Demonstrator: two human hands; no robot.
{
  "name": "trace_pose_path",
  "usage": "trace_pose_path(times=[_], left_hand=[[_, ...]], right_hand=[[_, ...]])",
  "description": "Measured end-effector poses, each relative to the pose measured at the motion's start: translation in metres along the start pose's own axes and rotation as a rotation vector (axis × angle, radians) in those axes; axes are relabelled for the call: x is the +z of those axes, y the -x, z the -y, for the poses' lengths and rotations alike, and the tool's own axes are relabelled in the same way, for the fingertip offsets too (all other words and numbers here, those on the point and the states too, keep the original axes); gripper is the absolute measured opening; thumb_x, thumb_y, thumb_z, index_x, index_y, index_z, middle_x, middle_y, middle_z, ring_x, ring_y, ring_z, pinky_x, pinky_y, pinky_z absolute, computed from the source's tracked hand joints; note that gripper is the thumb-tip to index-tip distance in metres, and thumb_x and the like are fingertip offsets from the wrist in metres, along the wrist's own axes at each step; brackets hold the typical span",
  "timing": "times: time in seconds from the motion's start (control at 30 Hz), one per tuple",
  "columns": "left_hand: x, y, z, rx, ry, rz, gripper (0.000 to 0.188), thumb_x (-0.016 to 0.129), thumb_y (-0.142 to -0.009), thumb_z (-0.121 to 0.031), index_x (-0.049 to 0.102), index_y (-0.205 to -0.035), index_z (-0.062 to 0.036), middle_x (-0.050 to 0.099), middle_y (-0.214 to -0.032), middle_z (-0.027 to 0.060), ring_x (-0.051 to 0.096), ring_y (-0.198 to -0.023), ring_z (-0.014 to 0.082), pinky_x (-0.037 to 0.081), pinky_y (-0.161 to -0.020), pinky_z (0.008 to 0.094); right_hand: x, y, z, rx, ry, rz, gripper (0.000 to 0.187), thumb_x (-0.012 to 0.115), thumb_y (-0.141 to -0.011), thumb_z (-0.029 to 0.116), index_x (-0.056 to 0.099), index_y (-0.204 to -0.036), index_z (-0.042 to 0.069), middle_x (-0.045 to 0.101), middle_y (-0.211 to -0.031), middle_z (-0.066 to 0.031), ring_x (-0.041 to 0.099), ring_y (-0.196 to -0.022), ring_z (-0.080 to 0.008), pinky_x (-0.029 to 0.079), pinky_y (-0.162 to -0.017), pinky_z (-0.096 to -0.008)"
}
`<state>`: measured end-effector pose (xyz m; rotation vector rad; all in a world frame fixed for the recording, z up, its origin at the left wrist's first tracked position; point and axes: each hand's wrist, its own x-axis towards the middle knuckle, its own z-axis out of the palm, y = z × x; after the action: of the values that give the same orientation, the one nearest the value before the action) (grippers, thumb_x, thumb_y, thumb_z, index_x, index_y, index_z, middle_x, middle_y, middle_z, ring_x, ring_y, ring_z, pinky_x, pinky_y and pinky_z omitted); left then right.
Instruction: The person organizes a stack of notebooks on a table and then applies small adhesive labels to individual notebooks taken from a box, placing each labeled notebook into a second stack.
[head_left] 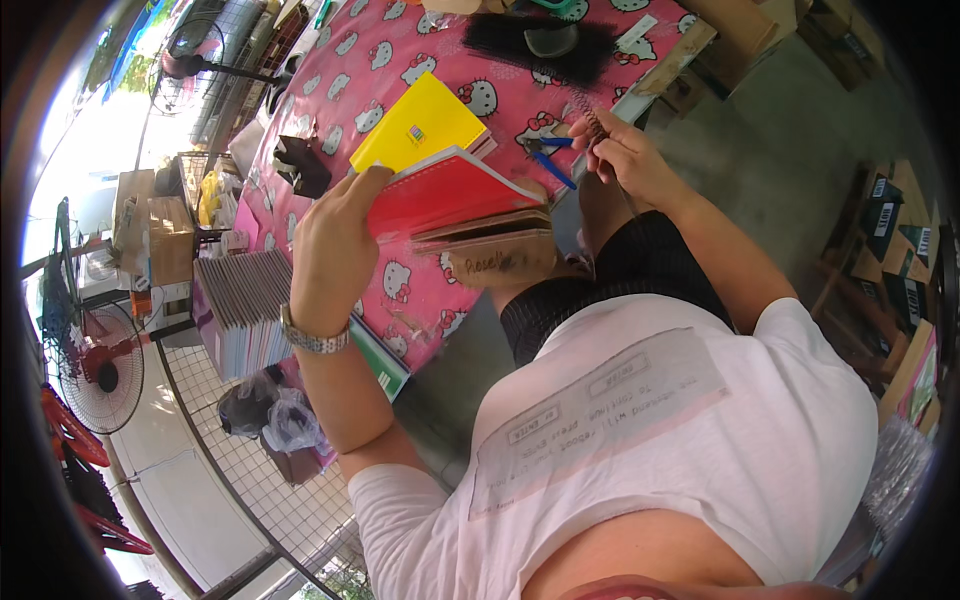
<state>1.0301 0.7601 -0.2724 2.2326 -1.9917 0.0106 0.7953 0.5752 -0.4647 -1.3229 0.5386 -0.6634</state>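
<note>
My left hand (338,232) grips the left edge of a red-covered notebook (450,192), thumb and fingers closed on it. The notebook is tilted up, with a row of holes along its upper edge. My right hand (635,162) pinches a dark spiral binding coil (591,120) off the table's right edge. Blue-handled pliers (547,158) lie between the notebook and my right hand. Behind the red notebook is a yellow notebook (418,122). Closer to my body, a brown cardboard holder (505,252) with handwriting on it stands at the table edge.
A pink patterned cloth (395,285) covers the table. A pile of black coils (500,45) lies at the far side. Left are a black holder (303,168), stacked notebooks (240,312) and a green book (380,362). A fan (100,370) stands farther left; boxes (890,240) are at right.
</note>
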Motion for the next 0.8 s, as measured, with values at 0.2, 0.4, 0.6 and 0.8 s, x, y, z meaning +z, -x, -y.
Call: trace_pose_path(times=[0.2,0.4,0.6,0.8], left_hand=[[0.026,-0.018,-0.009,0.005,-0.05,0.161,0.04,0.052,-0.075,0.005,0.061,-0.111,-0.0113,0.066,-0.093,0.014,0.065,-0.086,0.0362,0.051,-0.072,0.0453],[0.093,0.015,-0.017,-0.045,-0.089,-0.021,0.038,0.053,-0.075,0.004,0.06,-0.11,-0.0095,0.066,-0.096,0.0118,0.064,-0.091,0.0325,0.049,-0.079,0.0421],[0.138,0.011,-0.059,-0.112,-0.034,-0.386,0.023,0.06,-0.083,-0.013,0.058,-0.104,-0.0045,0.061,-0.095,0.013,0.057,-0.096,0.0331,0.038,-0.098,0.0483],[0.149,0.017,-0.061,-0.098,0.082,-0.448,0.019,0.062,-0.085,-0.015,0.06,-0.102,-0.0067,0.062,-0.093,0.0106,0.057,-0.093,0.0297,0.035,-0.105,0.0497]], right_hand=[[0.019,0.01,-0.026,0.48,-0.246,0.369,0.037,0.04,-0.086,0.005,0.055,-0.12,0.001,0.063,-0.104,-0.0124,0.047,-0.05,-0.0067,0.037,-0.046,-0.0207],[0.037,0.027,-0.027,0.178,-0.219,-0.038,0.052,0.044,-0.082,0.001,0.051,-0.133,0.001,0.06,-0.115,-0.0127,0.046,-0.053,-0.0074,0.038,-0.049,-0.0214],[0.084,0.059,-0.018,-0.398,0.206,0.11,0.059,0.046,-0.095,0.016,0.031,-0.147,-0.006,0.019,-0.158,-0.0208,0.044,-0.13,-0.0258,0.039,-0.1,-0.033],[0.044,0.028,0.034,-0.223,0.191,0.237,0.035,0.054,-0.097,0.02,0.057,-0.127,0.002,0.066,-0.115,-0.0176,0.061,-0.112,-0.0271,0.048,-0.092,-0.0343]])
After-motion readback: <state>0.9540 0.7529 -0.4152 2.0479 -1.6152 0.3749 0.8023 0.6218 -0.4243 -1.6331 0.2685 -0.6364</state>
